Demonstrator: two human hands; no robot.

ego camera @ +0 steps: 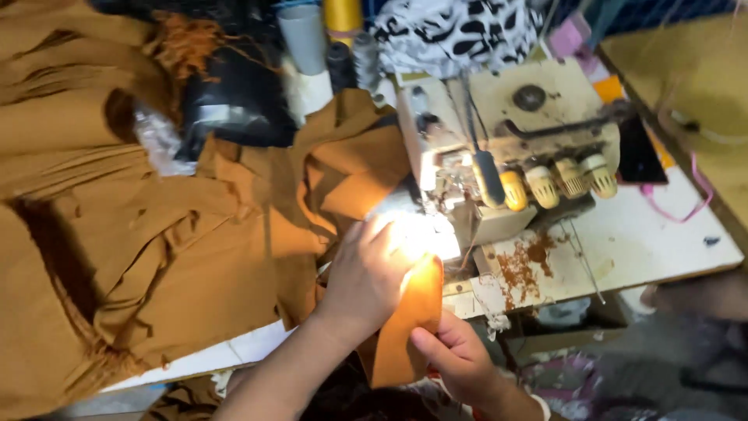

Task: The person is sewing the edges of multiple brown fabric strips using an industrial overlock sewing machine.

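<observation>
From the head view, my left hand [366, 273] lay flat on the brown cloth [234, 234], pressing it down beside the needle area of the sewing machine [506, 148] so the edge stayed straight under the bright lamp light. My right hand [456, 355] pinched the lower strip of this cloth [405, 327] between thumb and fingers, keeping it tight. The big heap of cloth crowded the table [647, 242] on my left, and thread cones [308, 35] stood behind it.
</observation>
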